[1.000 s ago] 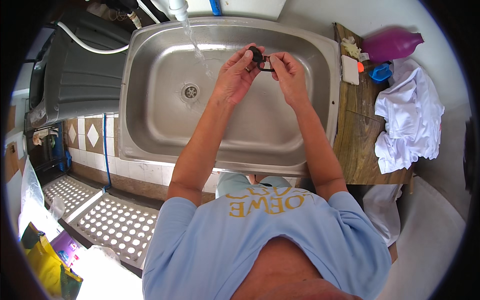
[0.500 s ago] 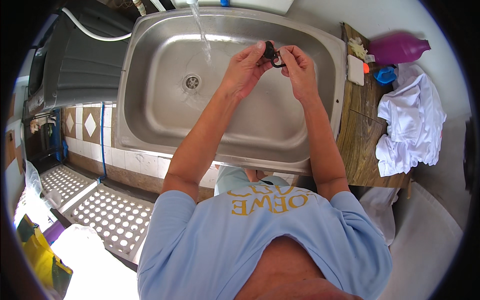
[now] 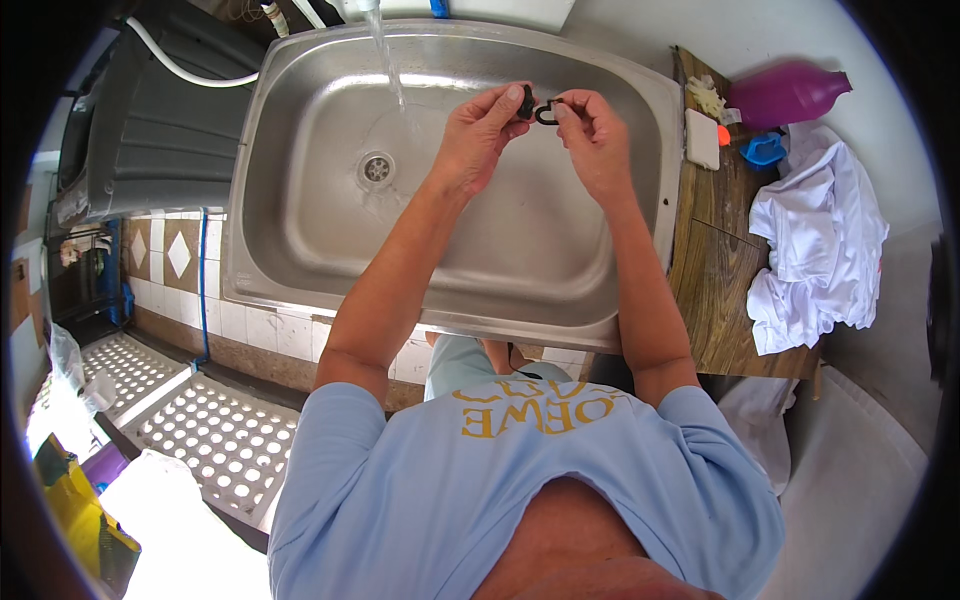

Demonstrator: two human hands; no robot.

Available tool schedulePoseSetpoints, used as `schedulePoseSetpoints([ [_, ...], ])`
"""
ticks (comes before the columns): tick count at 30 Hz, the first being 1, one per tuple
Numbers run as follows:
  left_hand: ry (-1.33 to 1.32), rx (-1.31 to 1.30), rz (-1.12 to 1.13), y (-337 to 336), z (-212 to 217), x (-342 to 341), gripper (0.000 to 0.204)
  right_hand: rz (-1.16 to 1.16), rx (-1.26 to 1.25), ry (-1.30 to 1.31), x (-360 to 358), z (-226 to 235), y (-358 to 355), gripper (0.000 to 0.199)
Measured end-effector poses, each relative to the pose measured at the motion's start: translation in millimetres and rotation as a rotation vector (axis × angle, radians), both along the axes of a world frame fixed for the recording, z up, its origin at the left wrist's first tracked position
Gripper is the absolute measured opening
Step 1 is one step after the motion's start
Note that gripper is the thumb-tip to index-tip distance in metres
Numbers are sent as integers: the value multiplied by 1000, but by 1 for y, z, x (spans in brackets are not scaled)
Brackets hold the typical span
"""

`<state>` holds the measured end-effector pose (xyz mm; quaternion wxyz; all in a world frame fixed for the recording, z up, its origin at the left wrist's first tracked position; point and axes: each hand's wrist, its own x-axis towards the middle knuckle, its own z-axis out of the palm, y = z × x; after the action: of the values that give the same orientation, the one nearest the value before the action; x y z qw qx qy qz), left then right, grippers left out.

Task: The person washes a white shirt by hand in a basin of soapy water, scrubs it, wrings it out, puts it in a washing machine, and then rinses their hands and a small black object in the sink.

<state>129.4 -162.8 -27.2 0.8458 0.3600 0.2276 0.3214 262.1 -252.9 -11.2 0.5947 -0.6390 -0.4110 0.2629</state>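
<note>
Over the far right half of a steel sink (image 3: 510, 225), both my hands are raised close together. My left hand (image 3: 472, 145) pinches a small, dark black piece (image 3: 525, 102) between thumb and fingers. My right hand (image 3: 598, 150) is closed on a black looped piece (image 3: 544, 115), its open curve toward the left hand. A narrow gap seems to show between the two pieces; whether they are still joined I cannot tell. What kind of thing they are is too small to make out. Left of my hands, a stream of water (image 3: 386, 60) runs into the sink near the drain (image 3: 376, 170).
On the wooden counter (image 3: 715, 290) at the right lie a white bar-shaped block (image 3: 701, 138), a blue plastic piece (image 3: 764, 150), a purple bottle (image 3: 795, 93) and a crumpled white cloth (image 3: 815, 245). A grey ribbed plastic panel (image 3: 170, 130) stands left of the sink.
The black looped piece in my right hand has come away a little from the piece in my left hand. The view has shifted slightly; the water keeps running.
</note>
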Motion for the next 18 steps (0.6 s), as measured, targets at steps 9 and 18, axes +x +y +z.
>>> schedulePoseSetpoints([
  [9,92,49,32,-6,-7,7,25,-44,140,-455,1,-9,2,8],
  [18,160,88,83,-8,-3,7,32,11,106,-457,-5,-7,2,12],
])
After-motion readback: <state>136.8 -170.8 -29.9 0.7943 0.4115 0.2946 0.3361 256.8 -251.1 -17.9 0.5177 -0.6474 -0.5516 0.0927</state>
